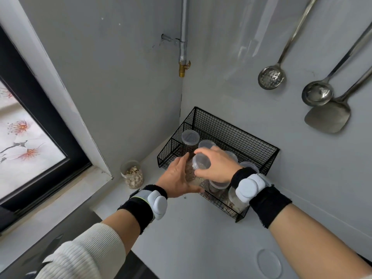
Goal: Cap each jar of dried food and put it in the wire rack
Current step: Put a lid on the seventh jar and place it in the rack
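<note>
My left hand (177,179) grips the side of a clear jar (192,175) of brownish dried food, held tilted in front of the black wire rack (231,131). My right hand (218,167) sits over the jar's mouth with its fingers around the clear cap (201,161). Several capped jars stand in the rack, one at the far left (190,137) and others partly hidden behind my hands. An uncapped jar (131,174) of pale dried pieces stands on the counter left of the rack. A loose clear cap (269,263) lies on the counter near my right forearm.
The rack stands in the corner against the right wall. A skimmer (271,76), a ladle (318,94) and a spatula (328,117) hang on that wall. A pipe with a brass valve (183,67) runs down the corner. A window (24,133) is at left.
</note>
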The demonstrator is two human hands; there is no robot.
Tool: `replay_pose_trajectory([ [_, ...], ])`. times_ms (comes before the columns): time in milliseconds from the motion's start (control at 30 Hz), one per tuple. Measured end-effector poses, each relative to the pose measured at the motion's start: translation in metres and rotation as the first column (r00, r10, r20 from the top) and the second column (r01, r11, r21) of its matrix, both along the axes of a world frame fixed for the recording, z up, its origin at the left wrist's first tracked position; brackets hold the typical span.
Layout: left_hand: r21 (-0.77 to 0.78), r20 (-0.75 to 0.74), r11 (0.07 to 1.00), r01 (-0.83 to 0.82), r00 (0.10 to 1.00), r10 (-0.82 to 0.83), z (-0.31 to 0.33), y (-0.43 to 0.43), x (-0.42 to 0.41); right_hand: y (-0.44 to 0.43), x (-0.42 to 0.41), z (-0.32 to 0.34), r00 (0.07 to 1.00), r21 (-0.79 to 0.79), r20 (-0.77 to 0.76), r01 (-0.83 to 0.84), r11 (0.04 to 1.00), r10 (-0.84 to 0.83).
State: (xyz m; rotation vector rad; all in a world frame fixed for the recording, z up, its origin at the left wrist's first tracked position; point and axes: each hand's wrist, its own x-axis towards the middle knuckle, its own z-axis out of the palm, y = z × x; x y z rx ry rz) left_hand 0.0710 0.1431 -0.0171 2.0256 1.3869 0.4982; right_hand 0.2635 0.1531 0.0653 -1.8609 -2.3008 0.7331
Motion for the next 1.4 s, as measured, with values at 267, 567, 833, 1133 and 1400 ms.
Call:
replay_pose_trajectory([
  [267, -0.066, -0.135, 0.997, -0.037, 0.990, 0.028, -0.018, 0.029, -0.006, 0.045, 0.001, -0.023, 0.992, 0.067, 0.096, 0.080, 0.995, -0.086],
  [567, -0.096, -0.155, 0.995, -0.041, 0.988, 0.026, -0.044, 0.039, 0.002, 0.055, -0.010, -0.064, 0.955, 0.125, 0.280, 0.067, 0.990, -0.100],
  [833, -0.123, -0.154, 0.991, -0.056, 0.987, 0.037, -0.056, 0.039, -0.007, 0.053, -0.022, -0.094, 0.949, 0.076, 0.282, 0.124, 0.989, -0.140],
  [1133, -0.114, -0.173, 0.990, -0.088, 0.983, 0.067, -0.054, 0.028, -0.030, 0.046, -0.032, -0.093, 0.929, 0.096, 0.347, 0.103, 0.990, -0.130],
  [1400, 0.093, -0.318, 0.941, -0.326, 0.886, 0.339, -0.059, 0.020, -0.080, 0.043, -0.057, -0.074, 0.912, 0.230, 0.388, 0.041, 0.972, -0.131],
])
